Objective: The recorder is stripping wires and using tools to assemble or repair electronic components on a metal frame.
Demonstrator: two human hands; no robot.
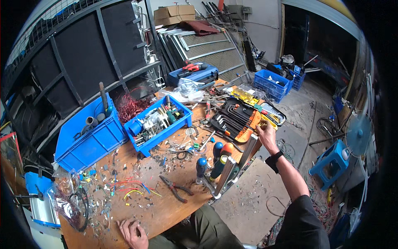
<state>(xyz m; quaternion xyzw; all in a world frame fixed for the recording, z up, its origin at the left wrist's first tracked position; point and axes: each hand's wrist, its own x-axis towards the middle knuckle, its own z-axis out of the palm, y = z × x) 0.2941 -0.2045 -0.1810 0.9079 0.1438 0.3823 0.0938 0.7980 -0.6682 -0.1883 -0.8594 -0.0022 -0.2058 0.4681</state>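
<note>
My right hand (266, 135) reaches to the far right edge of the table. Its fingers are closed in a pinch beside the orange holder of a hex key set (234, 120); what lies between the fingertips is too small to make out. Several black L-shaped keys lie in that set, and a yellow-and-black tool case (269, 110) is open just behind it. My left hand (132, 233) rests at the table's near edge, fingers loosely bent and apart, holding nothing. Pliers (176, 189) with dark red handles lie between the two hands.
Screwdrivers (201, 166) stand upright in a rack at the table's right edge. A blue bin (163, 137) of parts and a larger blue bin (93, 141) stand at the left. Wire scraps litter the wooden table (166, 216). A blue stool (329, 166) stands on the floor.
</note>
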